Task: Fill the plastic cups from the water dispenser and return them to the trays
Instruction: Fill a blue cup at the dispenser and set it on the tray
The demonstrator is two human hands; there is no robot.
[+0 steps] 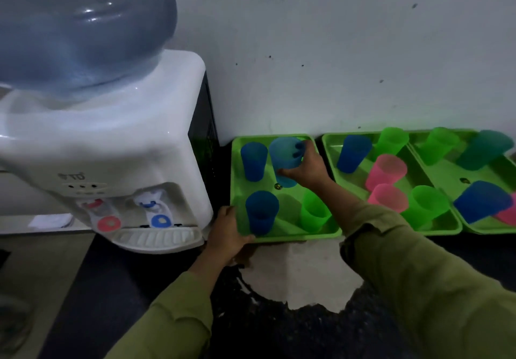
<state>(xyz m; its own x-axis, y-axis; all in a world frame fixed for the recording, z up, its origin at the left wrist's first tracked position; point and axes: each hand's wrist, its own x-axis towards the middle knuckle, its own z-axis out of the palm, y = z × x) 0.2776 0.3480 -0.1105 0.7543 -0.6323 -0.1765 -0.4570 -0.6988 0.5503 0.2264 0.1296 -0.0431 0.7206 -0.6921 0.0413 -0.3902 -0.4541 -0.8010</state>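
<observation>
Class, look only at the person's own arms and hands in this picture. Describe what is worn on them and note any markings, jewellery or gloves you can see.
Both arms are covered by long olive-green sleeves of a soft, creased fabric, with plain cuffs ending at the wrists. The left hand and right hand are bare: no gloves. No rings, watch or bracelet show, though the dim, slightly blurred picture could hide small items. The sleeves carry no visible logos, stripes or print.

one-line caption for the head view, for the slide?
Right hand grips a light blue cup in the left green tray; left hand holds the tray's edge beside the water dispenser.
</observation>
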